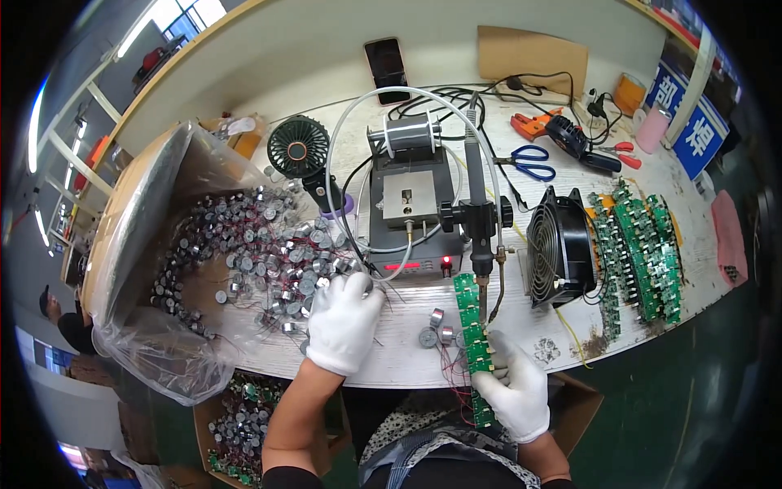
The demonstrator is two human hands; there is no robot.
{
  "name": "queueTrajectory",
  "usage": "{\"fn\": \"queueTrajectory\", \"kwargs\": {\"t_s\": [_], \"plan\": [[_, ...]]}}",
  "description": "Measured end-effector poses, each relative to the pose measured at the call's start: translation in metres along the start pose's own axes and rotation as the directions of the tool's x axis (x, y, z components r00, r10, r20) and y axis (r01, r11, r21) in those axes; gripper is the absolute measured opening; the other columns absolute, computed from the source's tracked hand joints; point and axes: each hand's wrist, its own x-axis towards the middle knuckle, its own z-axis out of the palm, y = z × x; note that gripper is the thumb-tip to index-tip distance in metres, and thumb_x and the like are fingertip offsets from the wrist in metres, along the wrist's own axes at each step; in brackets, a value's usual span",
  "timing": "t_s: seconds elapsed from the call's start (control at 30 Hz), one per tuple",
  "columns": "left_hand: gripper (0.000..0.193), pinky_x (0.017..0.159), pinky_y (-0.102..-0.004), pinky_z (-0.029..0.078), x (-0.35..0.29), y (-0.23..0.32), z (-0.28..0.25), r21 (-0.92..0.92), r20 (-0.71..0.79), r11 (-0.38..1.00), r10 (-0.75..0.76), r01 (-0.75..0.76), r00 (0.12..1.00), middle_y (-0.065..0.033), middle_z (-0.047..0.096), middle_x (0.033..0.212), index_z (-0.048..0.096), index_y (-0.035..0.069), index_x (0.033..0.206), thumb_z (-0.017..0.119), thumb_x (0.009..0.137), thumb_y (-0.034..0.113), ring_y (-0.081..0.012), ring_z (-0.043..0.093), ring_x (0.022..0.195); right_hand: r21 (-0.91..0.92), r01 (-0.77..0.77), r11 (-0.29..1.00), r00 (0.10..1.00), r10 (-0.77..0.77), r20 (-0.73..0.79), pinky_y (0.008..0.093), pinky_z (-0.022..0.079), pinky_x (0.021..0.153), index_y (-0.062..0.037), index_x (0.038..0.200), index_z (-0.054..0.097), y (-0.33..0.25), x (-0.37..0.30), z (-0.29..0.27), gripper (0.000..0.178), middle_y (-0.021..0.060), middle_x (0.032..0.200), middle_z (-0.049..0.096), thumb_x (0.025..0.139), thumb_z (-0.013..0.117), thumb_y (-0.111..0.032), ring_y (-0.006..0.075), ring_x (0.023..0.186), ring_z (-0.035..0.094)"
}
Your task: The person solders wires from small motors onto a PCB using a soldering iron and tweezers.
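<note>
One slim green strip [475, 349] in gloved hand [515, 391]

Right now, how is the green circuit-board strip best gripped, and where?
Probably grip the narrow circuit-board strip low on its right edge, from the right, like the gloved right hand: motors lie left, the soldering iron stands at its upper half.

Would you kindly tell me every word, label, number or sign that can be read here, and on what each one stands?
Blue sign: large white characters, legible in part behind a post; I won't copy them out.
Soldering station's red display: lit, but too small and blurred to read.
Green circuit board strip: any print is too small to read.
Small cylindrical motors: any markings are too small to read.
</note>
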Motion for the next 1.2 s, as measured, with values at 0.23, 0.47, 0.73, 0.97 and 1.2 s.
{"fn": "queueTrajectory", "kwargs": {"t_s": [0.23,0.47,0.73,0.97,1.2], "plan": [[0.006,0.069,-0.0372,0.049,-0.005,-0.008,-0.021,-0.095,-0.046,0.993,-0.077,0.073,0.996,-0.0010,0.057,0.087,0.064,0.013,0.080,0.067,0.075,0.015,-0.0236,0.057,0.081,0.010,-0.010,1.000,1.000,0.010,-0.004,0.0262,0.054,0.064,0.0081,0.123,0.055,-0.004,0.000,0.001,0.053,0.0161,0.094,0.067,0.075,0.072,-0.007,0.0143,0.068,0.066],[0.013,0.070,-0.0356,0.050,-0.035,-0.020,-0.041,-0.217,0.050,0.970,-0.102,0.110,0.994,-0.0010,0.060,0.091,0.065,0.013,0.085,0.071,0.073,0.015,-0.0233,0.058,0.083,-0.005,-0.047,0.999,0.999,0.047,-0.016,0.0248,0.053,0.064,0.0077,0.120,0.057,-0.013,-0.001,0.004,0.048,0.0136,0.091,0.068,0.076,0.071,-0.005,0.0117,0.067,0.064],[0.026,0.080,-0.0372,0.050,-0.063,-0.025,-0.048,-0.039,0.175,0.974,-0.212,0.222,0.961,-0.0032,0.059,0.103,0.065,0.012,0.097,0.071,0.072,0.016,-0.0269,0.057,0.093,-0.039,-0.048,0.998,0.999,0.048,-0.007,0.0253,0.054,0.064,0.0074,0.119,0.057,-0.011,-0.003,0.004,0.048,0.0147,0.095,0.067,0.075,0.072,-0.004,0.0125,0.070,0.065],[0.017,0.078,-0.0390,0.051,-0.072,-0.035,-0.013,-0.314,-0.038,0.899,-0.332,0.304,0.943,-0.0079,0.062,0.100,0.066,0.009,0.088,0.071,0.071,0.008,-0.0306,0.060,0.092,-0.031,-0.050,0.998,0.999,0.050,-0.003,0.0257,0.054,0.065,0.0069,0.119,0.058,-0.012,-0.003,0.005,0.048,0.0154,0.098,0.066,0.075,0.073,-0.004,0.0142,0.071,0.066],[0.019,0.077,-0.0361,0.050,-0.044,0.004,-0.016,-0.500,-0.159,0.855,-0.243,0.134,0.957,-0.0076,0.064,0.097,0.067,0.008,0.087,0.072,0.069,0.003,-0.0282,0.060,0.089,-0.050,0.070,0.996,0.997,-0.071,-0.015,0.0252,0.052,0.060,0.0030,0.113,0.062,-0.002,-0.004,0.004,0.040,0.0122,0.090,0.064,0.075,0.073,-0.004,0.0128,0.065,0.061]]}}
